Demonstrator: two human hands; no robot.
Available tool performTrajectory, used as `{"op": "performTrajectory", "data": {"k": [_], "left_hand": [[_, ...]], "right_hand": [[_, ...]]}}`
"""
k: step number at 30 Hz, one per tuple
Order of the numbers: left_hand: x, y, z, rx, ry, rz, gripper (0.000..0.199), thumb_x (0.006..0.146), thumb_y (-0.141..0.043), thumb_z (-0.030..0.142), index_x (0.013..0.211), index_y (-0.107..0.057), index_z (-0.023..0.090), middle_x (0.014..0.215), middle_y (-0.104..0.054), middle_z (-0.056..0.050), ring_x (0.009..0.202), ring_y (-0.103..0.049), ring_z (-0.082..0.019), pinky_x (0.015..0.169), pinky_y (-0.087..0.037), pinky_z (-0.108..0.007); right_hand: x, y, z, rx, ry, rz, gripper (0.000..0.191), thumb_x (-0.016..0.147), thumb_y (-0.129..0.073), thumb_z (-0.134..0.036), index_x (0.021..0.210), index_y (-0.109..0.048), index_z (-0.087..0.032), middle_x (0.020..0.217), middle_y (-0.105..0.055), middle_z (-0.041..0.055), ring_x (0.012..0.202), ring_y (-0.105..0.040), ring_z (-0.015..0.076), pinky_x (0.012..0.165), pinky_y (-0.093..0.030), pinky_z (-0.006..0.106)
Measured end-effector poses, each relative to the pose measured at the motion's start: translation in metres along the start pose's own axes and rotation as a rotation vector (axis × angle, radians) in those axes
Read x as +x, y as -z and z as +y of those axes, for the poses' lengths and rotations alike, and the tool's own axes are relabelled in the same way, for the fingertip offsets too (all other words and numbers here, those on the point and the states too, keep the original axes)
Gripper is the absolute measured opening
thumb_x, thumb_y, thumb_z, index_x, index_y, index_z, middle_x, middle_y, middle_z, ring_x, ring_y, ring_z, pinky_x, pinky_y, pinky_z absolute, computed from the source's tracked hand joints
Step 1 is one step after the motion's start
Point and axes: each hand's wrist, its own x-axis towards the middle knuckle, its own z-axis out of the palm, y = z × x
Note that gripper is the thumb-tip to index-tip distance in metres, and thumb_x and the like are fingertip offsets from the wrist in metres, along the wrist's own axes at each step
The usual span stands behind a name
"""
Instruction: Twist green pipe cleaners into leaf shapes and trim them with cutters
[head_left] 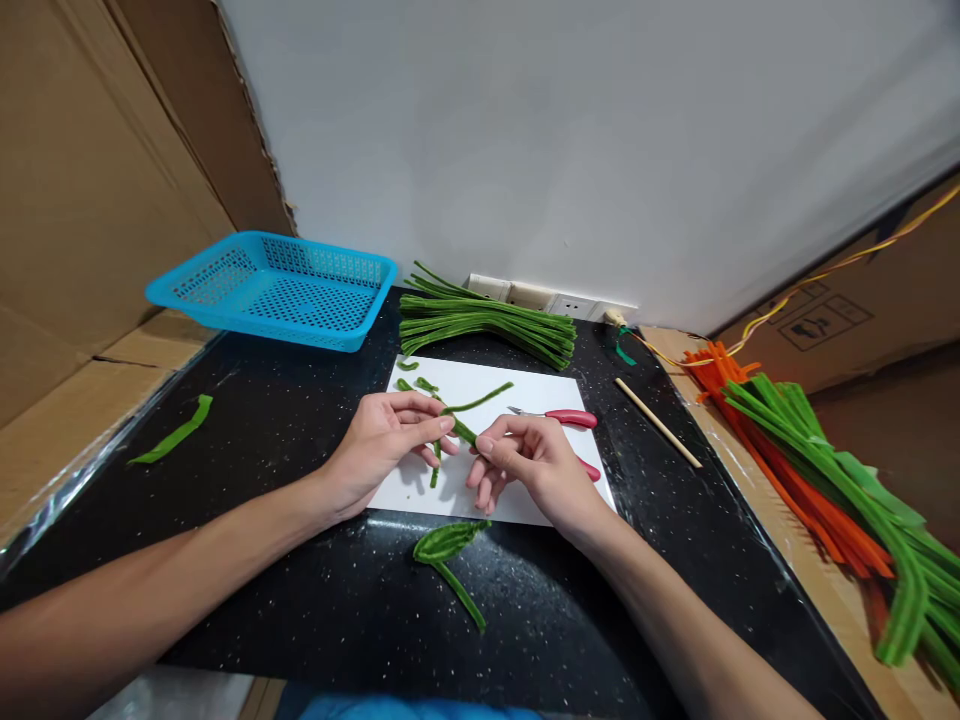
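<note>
On the right, a cardboard box (862,335) bore a framed pictogram (821,325) in dark print, turned at a slant; any lettering with it was too small to tell.

The forearms came in from the lower corners and met over a white sheet (551,388) on the black counter (300,580). The left hand (405,432) pinched one end of a fuzzy green stem (465,431) between thumb and index finger, the other fingers bent behind. The right hand (529,465) pinched its other end the same way, its remaining fingers loosely curled and drooping over the sheet. The stem ran short and slanted between them; a thin green strand (480,399) stuck out from the left fingertips towards the upper right. Whether the two were one piece could not be told.

Red-handled cutters (571,417) lay on the sheet, partly behind the right hand, tip to the left. A green leaf (450,541) with a stalk lay on the counter just in front of the sheet. Behind the sheet was a green bundle (487,320), with a blue basket (352,342) to its left; a wooden stick (658,422) lay to the right.
</note>
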Motion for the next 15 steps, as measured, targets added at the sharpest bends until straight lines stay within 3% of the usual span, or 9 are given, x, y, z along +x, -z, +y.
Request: {"op": "performTrajectory", "data": {"k": [5,10,13,15], "left_hand": [[0.0006,0.0008,0.0018,0.020,0.001,-0.015,0.042,0.069,-0.098,0.031,0.093,-0.072,0.009,0.075,-0.076,-0.006,0.069,-0.078,-0.019,0.052,-0.061,-0.019],[-0.0003,0.0008,-0.0005,0.034,-0.053,-0.056,0.042,0.076,-0.094,0.032,0.106,-0.075,0.009,0.079,-0.078,-0.007,0.074,-0.079,-0.021,0.055,-0.064,-0.020],[-0.0007,0.0001,-0.0014,0.037,-0.087,-0.053,0.037,0.080,-0.091,0.034,0.103,-0.079,0.008,0.083,-0.079,-0.009,0.072,-0.079,-0.020,0.053,-0.064,-0.020],[-0.0010,-0.0004,-0.0015,0.057,-0.098,-0.051,0.034,0.081,-0.090,0.035,0.098,-0.080,0.007,0.082,-0.079,-0.010,0.069,-0.078,-0.019,0.051,-0.064,-0.020]], "right_hand": [[-0.0006,-0.0009,-0.0011,-0.017,0.004,0.020,0.036,0.091,-0.080,-0.047,0.084,-0.066,-0.015,0.075,-0.079,0.0077,0.053,-0.073,0.0158,0.053,-0.062,0.026],[-0.0004,0.0031,-0.0013,-0.177,0.014,0.005,0.039,0.092,-0.078,-0.050,0.083,-0.070,-0.014,0.073,-0.076,0.0069,0.055,-0.071,0.0145,0.054,-0.060,0.025],[-0.0011,0.0059,-0.0034,-0.251,0.206,0.193,0.030,0.094,-0.077,-0.044,0.105,-0.072,-0.017,0.087,-0.077,0.0065,0.061,-0.070,0.0136,0.052,-0.058,0.023],[-0.0033,0.0076,-0.0062,-0.287,0.366,0.326,0.042,0.091,-0.081,-0.036,0.127,-0.064,-0.023,0.106,-0.076,0.0073,0.071,-0.073,0.0155,0.055,-0.060,0.026]]}}
